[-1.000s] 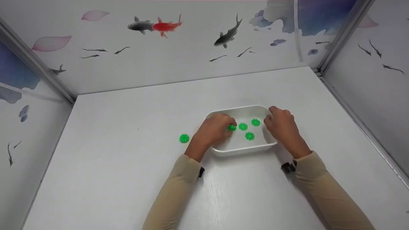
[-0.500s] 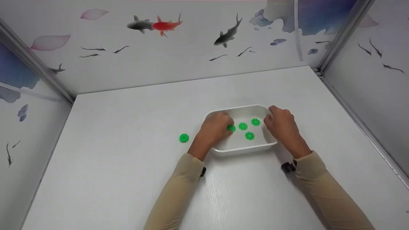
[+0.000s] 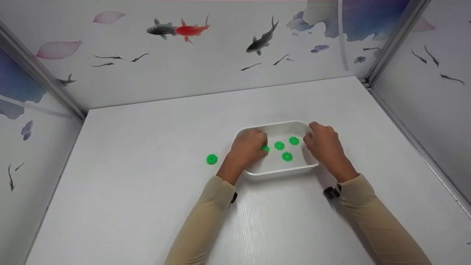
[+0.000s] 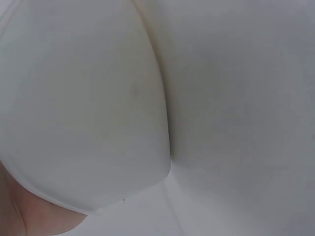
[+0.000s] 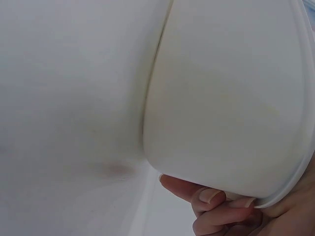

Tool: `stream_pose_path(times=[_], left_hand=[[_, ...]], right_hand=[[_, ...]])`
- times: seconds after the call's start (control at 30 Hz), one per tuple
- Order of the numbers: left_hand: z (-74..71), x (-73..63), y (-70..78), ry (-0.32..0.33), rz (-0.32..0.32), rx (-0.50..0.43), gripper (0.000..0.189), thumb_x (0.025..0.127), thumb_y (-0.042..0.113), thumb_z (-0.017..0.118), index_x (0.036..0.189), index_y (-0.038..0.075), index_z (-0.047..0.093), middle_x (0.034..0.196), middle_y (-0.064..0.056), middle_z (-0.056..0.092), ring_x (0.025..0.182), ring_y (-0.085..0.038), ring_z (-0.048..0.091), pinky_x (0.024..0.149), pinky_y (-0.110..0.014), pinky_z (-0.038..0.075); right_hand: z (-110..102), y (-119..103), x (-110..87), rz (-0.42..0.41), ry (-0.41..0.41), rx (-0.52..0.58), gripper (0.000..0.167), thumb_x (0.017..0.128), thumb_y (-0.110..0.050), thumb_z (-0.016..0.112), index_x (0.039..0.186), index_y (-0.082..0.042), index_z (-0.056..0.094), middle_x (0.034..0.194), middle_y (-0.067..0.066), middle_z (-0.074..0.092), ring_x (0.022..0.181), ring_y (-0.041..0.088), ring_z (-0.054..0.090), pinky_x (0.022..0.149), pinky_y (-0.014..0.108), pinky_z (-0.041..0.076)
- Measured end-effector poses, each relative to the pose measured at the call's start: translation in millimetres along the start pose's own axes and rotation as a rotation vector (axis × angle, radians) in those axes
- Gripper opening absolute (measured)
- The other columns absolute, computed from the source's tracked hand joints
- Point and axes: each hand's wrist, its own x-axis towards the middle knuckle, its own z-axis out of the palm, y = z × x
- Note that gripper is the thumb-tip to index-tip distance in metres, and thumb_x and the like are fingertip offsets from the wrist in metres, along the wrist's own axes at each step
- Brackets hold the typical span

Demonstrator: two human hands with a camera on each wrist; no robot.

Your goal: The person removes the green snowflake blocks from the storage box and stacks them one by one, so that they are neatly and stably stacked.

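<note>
At tray [image 3: 274, 162], left fingers [image 3: 263, 138] pinch green disc [image 3: 265, 148], right fingers [image 5: 179, 187] grip rim [image 3: 283, 170]

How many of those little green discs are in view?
5: a loose disc on the table left of the white tray; a back disc, middle disc and front disc inside it; a pinched disc in the left hand, which may hide more.

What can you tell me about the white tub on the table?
The white tub is a shallow, open-topped rounded rectangle with a lip, seemingly plastic. It sits upright on the table, three green discs on its floor. The right hand grips its right end; the left hand reaches over the left end, pinching another green disc inside it.
</note>
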Motion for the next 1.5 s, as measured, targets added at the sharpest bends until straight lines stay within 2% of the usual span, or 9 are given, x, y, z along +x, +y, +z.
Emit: stream_pose_path(times=[0.17, 0.33, 0.5, 0.63, 0.87, 1.0, 1.1, 1.3, 1.5], left_hand=[[-0.6, -0.5, 0.0, -0.018, 0.003, 0.012, 0.024, 0.097, 0.029, 0.084, 0.111, 0.012, 0.075, 0.109, -0.001, 0.073, 0.096, -0.017, 0.064, 0.095, -0.034, 0.058], [0.4, -0.8, -1.7, -0.004, 0.027, 0.007, 0.025, 0.097, 0.029, 0.084, 0.112, 0.012, 0.072, 0.110, -0.002, 0.073, 0.098, -0.017, 0.067, 0.094, -0.033, 0.058], [0.4, -3.0, -3.5, 0.004, 0.063, -0.032, 0.026, 0.099, 0.022, 0.082, 0.122, 0.012, 0.076, 0.120, -0.004, 0.075, 0.110, -0.020, 0.071, 0.101, -0.032, 0.058], [-1.0, -5.4, -4.4, -0.011, 0.084, -0.071, 0.029, 0.100, 0.018, 0.079, 0.129, 0.013, 0.078, 0.128, -0.008, 0.073, 0.118, -0.022, 0.069, 0.106, -0.033, 0.058], [-3.5, -8.1, -5.5, -0.081, 0.058, -0.117, 0.034, 0.099, 0.013, 0.078, 0.133, 0.013, 0.076, 0.135, -0.007, 0.069, 0.118, -0.020, 0.062, 0.109, -0.035, 0.057], [-3.3, -7.7, -5.8, -0.085, 0.059, -0.113, 0.031, 0.099, 0.012, 0.077, 0.130, 0.013, 0.076, 0.129, -0.006, 0.070, 0.110, -0.019, 0.061, 0.103, -0.034, 0.058], [-2.6, -7.2, -5.4, -0.084, 0.065, -0.090, 0.025, 0.099, 0.012, 0.077, 0.124, 0.012, 0.076, 0.118, -0.004, 0.071, 0.100, -0.018, 0.059, 0.092, -0.030, 0.056], [0.3, -6.9, -2.1, -0.044, 0.108, 0.033, 0.011, 0.099, 0.013, 0.076, 0.111, 0.011, 0.077, 0.102, -0.004, 0.071, 0.086, -0.016, 0.051, 0.075, -0.028, 0.046], [2.6, -7.9, 0.6, -0.003, 0.156, 0.123, 0.005, 0.099, 0.012, 0.073, 0.102, 0.011, 0.077, 0.096, -0.007, 0.075, 0.078, -0.015, 0.047, 0.069, -0.027, 0.043]], right_hand=[[2.0, 1.7, 1.6, -0.001, 0.008, -0.001, 0.026, 0.105, -0.011, 0.056, 0.119, 0.007, 0.068, 0.095, 0.024, 0.074, 0.075, 0.028, 0.058, 0.064, 0.039, 0.048], [2.4, 2.3, 1.1, -0.017, 0.022, -0.005, 0.023, 0.105, -0.010, 0.055, 0.114, 0.007, 0.068, 0.089, 0.023, 0.072, 0.073, 0.027, 0.056, 0.063, 0.039, 0.047], [2.5, 2.5, 0.9, -0.036, 0.041, -0.009, 0.017, 0.103, -0.007, 0.055, 0.104, 0.005, 0.067, 0.080, 0.020, 0.067, 0.069, 0.026, 0.054, 0.060, 0.039, 0.045], [1.7, 1.9, 0.6, -0.028, 0.031, -0.005, 0.018, 0.104, -0.007, 0.056, 0.109, 0.006, 0.068, 0.085, 0.021, 0.070, 0.071, 0.026, 0.055, 0.062, 0.039, 0.046], [2.2, 1.3, 0.6, -0.019, 0.024, -0.016, 0.022, 0.104, -0.008, 0.057, 0.113, 0.007, 0.069, 0.094, 0.026, 0.074, 0.075, 0.028, 0.057, 0.065, 0.041, 0.048], [2.5, 1.0, 1.0, -0.013, 0.024, -0.015, 0.023, 0.104, -0.008, 0.056, 0.116, 0.008, 0.069, 0.095, 0.027, 0.074, 0.075, 0.028, 0.057, 0.066, 0.041, 0.049], [2.0, 0.8, 1.1, -0.013, 0.019, -0.010, 0.025, 0.105, -0.009, 0.056, 0.118, 0.009, 0.068, 0.098, 0.028, 0.075, 0.076, 0.028, 0.058, 0.066, 0.041, 0.049], [1.9, 2.3, 1.9, -0.020, 0.015, -0.009, 0.025, 0.104, -0.008, 0.055, 0.117, 0.009, 0.068, 0.095, 0.027, 0.074, 0.074, 0.027, 0.058, 0.064, 0.039, 0.049], [1.2, 0.6, 1.8, 0.001, -0.007, -0.021, 0.025, 0.105, -0.009, 0.055, 0.119, 0.008, 0.067, 0.093, 0.025, 0.073, 0.074, 0.027, 0.057, 0.064, 0.039, 0.048]])
